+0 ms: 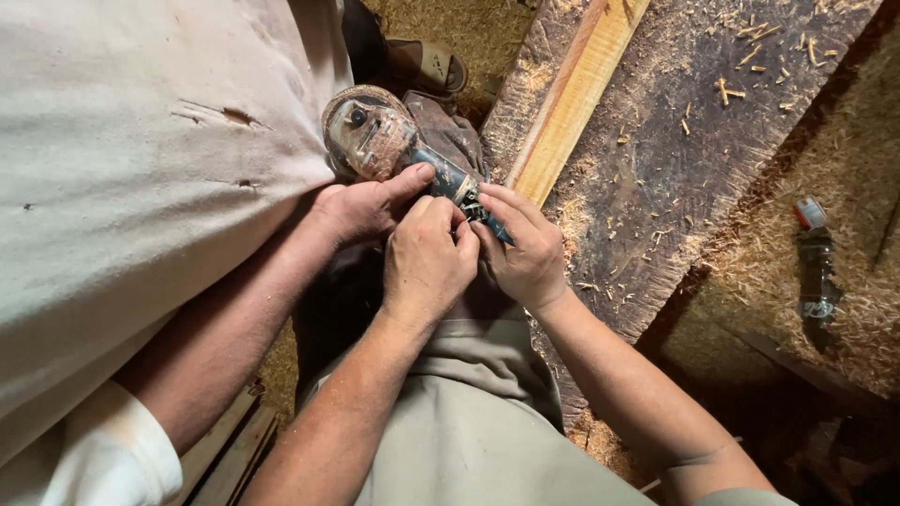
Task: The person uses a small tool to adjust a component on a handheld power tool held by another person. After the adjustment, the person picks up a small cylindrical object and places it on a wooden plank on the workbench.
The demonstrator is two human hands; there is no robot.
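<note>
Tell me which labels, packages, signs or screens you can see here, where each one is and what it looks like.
No packages, signs or screens show.
Label on the angle grinder: small pale patch on its dark blue body, between the hands, too worn to make out.
Label on the second tool: small pale mark on its dark body, lying in sawdust at right, red and grey end.
</note>
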